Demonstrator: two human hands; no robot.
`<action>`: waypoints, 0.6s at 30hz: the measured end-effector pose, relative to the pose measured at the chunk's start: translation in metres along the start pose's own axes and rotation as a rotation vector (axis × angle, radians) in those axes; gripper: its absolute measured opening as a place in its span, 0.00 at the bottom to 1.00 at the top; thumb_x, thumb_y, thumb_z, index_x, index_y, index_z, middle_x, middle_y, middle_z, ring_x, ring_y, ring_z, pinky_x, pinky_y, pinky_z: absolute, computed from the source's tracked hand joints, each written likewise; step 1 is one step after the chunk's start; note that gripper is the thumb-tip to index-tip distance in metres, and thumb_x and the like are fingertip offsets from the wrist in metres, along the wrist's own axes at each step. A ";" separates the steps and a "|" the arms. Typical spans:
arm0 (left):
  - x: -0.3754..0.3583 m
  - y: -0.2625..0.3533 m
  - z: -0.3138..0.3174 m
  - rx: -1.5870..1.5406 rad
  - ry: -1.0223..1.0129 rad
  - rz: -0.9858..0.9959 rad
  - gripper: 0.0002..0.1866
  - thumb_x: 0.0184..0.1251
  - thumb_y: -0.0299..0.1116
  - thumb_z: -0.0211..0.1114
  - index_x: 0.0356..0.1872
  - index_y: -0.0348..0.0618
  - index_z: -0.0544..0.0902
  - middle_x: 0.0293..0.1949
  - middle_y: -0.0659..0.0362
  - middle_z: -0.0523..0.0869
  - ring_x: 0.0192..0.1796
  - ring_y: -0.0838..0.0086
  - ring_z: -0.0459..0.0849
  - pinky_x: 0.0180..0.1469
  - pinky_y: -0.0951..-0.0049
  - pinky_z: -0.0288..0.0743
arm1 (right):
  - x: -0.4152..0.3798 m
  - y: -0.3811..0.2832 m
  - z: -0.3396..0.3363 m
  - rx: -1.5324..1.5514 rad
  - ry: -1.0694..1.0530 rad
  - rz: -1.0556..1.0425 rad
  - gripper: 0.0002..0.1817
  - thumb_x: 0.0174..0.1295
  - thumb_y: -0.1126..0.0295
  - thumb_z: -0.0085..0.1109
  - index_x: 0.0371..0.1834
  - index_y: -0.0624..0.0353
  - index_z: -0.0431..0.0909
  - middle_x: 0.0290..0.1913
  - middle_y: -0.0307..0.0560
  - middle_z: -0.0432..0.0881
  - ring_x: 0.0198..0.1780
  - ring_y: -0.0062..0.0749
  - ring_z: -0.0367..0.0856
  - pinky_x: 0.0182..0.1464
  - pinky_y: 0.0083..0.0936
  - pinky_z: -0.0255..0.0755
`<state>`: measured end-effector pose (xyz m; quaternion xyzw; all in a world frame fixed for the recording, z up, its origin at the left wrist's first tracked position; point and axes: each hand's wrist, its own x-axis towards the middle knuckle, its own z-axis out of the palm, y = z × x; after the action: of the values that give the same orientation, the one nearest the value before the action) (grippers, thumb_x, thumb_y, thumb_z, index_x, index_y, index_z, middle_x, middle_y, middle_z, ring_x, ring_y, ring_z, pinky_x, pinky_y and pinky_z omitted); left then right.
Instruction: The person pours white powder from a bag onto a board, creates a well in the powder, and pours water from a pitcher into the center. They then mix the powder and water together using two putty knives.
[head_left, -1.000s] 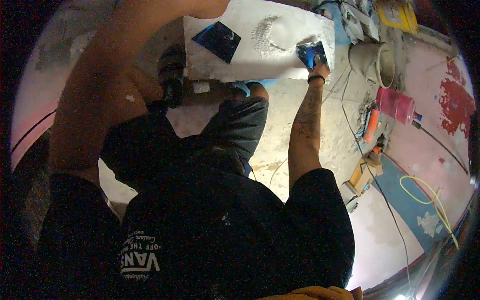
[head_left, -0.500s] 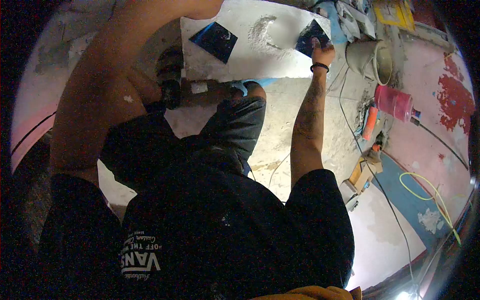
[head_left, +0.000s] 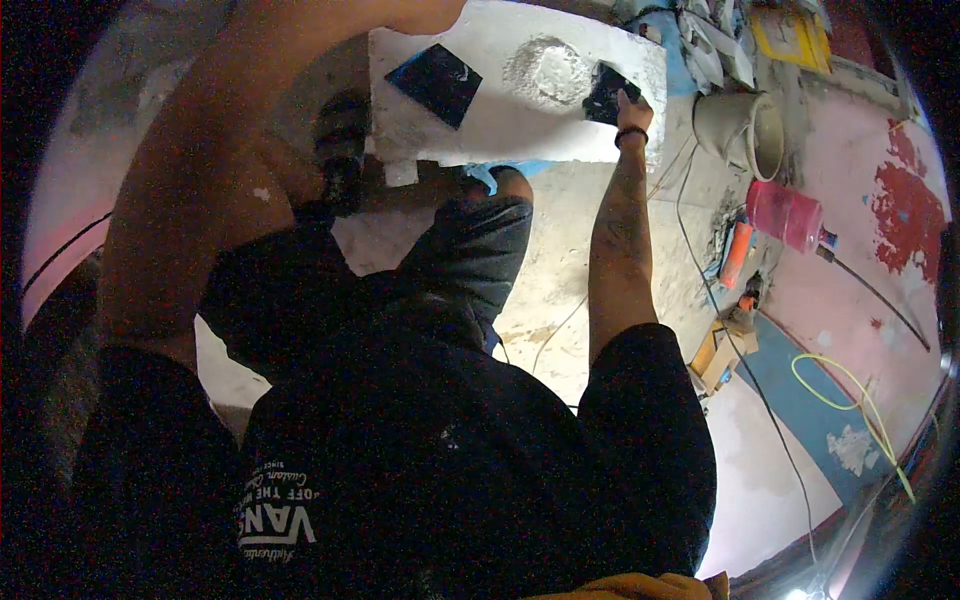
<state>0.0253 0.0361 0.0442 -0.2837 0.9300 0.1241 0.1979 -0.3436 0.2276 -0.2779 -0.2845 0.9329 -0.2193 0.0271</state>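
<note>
My right hand is closed on a dark, flat, square putty spreader, thumb on its upper face. The spreader is at the right side of a mound of white powder or paste with a hollow in its middle. The mound lies on a white board. A second dark square plate lies on the board's left half. My left forearm reaches across the top left to the board's upper edge, where the frame cuts it off. My left hand is outside the picture.
A whitish bucket lies tipped to the right of the board. Beyond it are a pink water jug, an orange tube and a small cardboard box. A dark cable crosses the floor; a yellow-green cord lies farther right.
My right hand and the spreader have moved left, toward the mound. The loose white material now forms a fuller ring around the hollow. The board has shifted slightly right and down in view.
</note>
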 end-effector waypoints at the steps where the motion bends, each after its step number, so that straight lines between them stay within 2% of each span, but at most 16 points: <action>1: 0.000 0.000 0.000 0.003 0.012 -0.003 0.15 0.57 0.27 0.50 0.46 0.41 0.75 0.43 0.50 0.79 0.45 0.62 0.78 0.45 0.65 0.73 | -0.001 -0.008 0.000 0.160 -0.021 0.048 0.21 0.45 0.58 0.63 0.31 0.68 0.77 0.30 0.61 0.79 0.31 0.48 0.78 0.35 0.33 0.70; 2: 0.000 0.000 0.000 0.004 0.029 -0.005 0.15 0.57 0.27 0.50 0.46 0.41 0.75 0.43 0.50 0.78 0.45 0.62 0.78 0.45 0.65 0.73 | 0.003 -0.009 0.007 0.197 0.018 0.027 0.21 0.45 0.57 0.62 0.32 0.68 0.77 0.31 0.61 0.79 0.35 0.48 0.79 0.36 0.32 0.70; 4: 0.000 0.000 0.000 0.003 0.041 -0.003 0.15 0.57 0.27 0.51 0.47 0.42 0.75 0.44 0.50 0.78 0.46 0.63 0.78 0.45 0.65 0.72 | 0.006 -0.034 -0.003 0.002 -0.037 -0.205 0.21 0.45 0.57 0.62 0.33 0.66 0.77 0.33 0.61 0.79 0.38 0.50 0.78 0.39 0.32 0.70; 8: 0.000 -0.001 -0.008 -0.039 -0.049 0.005 0.15 0.57 0.28 0.51 0.46 0.41 0.75 0.44 0.50 0.78 0.46 0.62 0.78 0.46 0.65 0.72 | 0.005 -0.061 -0.007 -0.030 -0.071 -0.288 0.21 0.46 0.59 0.61 0.38 0.63 0.76 0.36 0.60 0.79 0.39 0.51 0.77 0.40 0.35 0.71; 10: 0.000 -0.001 -0.009 -0.054 -0.076 0.005 0.15 0.57 0.28 0.51 0.46 0.41 0.75 0.44 0.50 0.78 0.46 0.62 0.78 0.46 0.65 0.72 | -0.007 -0.083 -0.024 -0.158 -0.081 -0.420 0.20 0.48 0.60 0.59 0.42 0.60 0.74 0.36 0.59 0.78 0.39 0.53 0.76 0.41 0.37 0.71; 11: 0.000 -0.001 -0.010 -0.059 -0.085 0.010 0.14 0.57 0.27 0.50 0.45 0.41 0.75 0.44 0.50 0.78 0.46 0.62 0.78 0.46 0.65 0.72 | -0.016 -0.097 -0.036 -0.214 -0.122 -0.415 0.18 0.50 0.63 0.55 0.43 0.59 0.74 0.36 0.59 0.78 0.38 0.52 0.77 0.40 0.37 0.71; 14: 0.001 -0.001 -0.006 -0.063 -0.077 0.001 0.15 0.57 0.26 0.50 0.46 0.41 0.75 0.44 0.50 0.78 0.46 0.62 0.78 0.47 0.65 0.72 | -0.030 -0.109 -0.054 -0.313 -0.198 -0.456 0.16 0.50 0.67 0.52 0.42 0.59 0.74 0.34 0.59 0.78 0.36 0.52 0.77 0.39 0.37 0.72; 15: 0.001 -0.001 -0.005 -0.058 -0.060 -0.012 0.15 0.58 0.26 0.49 0.46 0.40 0.75 0.44 0.50 0.78 0.47 0.62 0.78 0.47 0.65 0.72 | -0.031 -0.102 -0.054 -0.356 -0.183 -0.540 0.12 0.48 0.69 0.50 0.37 0.58 0.75 0.32 0.58 0.78 0.34 0.52 0.77 0.37 0.39 0.71; 18: -0.003 0.000 -0.009 -0.072 -0.083 -0.032 0.15 0.58 0.25 0.49 0.46 0.40 0.75 0.44 0.49 0.78 0.47 0.62 0.78 0.47 0.65 0.71 | -0.031 -0.077 -0.042 -0.514 -0.198 -0.556 0.12 0.49 0.67 0.51 0.37 0.54 0.75 0.35 0.52 0.78 0.39 0.48 0.76 0.41 0.38 0.71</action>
<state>0.0251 0.0341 0.0533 -0.2999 0.9114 0.1661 0.2279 -0.2849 0.2045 -0.2098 -0.5438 0.8375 0.0509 -0.0156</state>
